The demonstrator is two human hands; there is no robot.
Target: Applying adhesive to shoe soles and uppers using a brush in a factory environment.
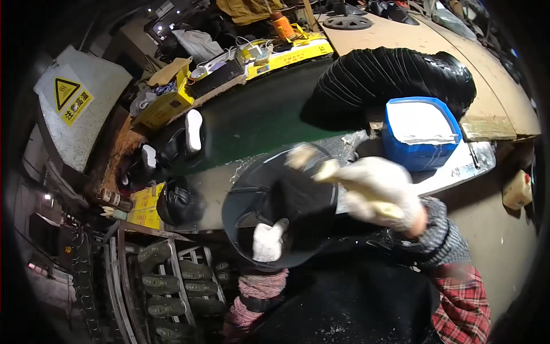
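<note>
My left hand [268, 242], in a white glove, has its thumb up and grips the near edge of a wide, black, curved flexible piece [246, 200]. What kind of piece it is, I cannot make out. Over its far right edge, my gloved right hand [381, 192] is closed round the pale handle of a brush [326, 171]. The brush head is smeared by motion. Just beyond the right hand stands a blue tub [415, 153] with a white substance in it.
A fanned stack of black pieces [395, 80] lies behind the tub on the green conveyor belt [258, 114]. Black shoes with white soles [193, 131] stand at the left. Below them is a metal rack [117, 275] of shoe lasts [163, 281]. A metal cover [86, 109] bears a warning sign.
</note>
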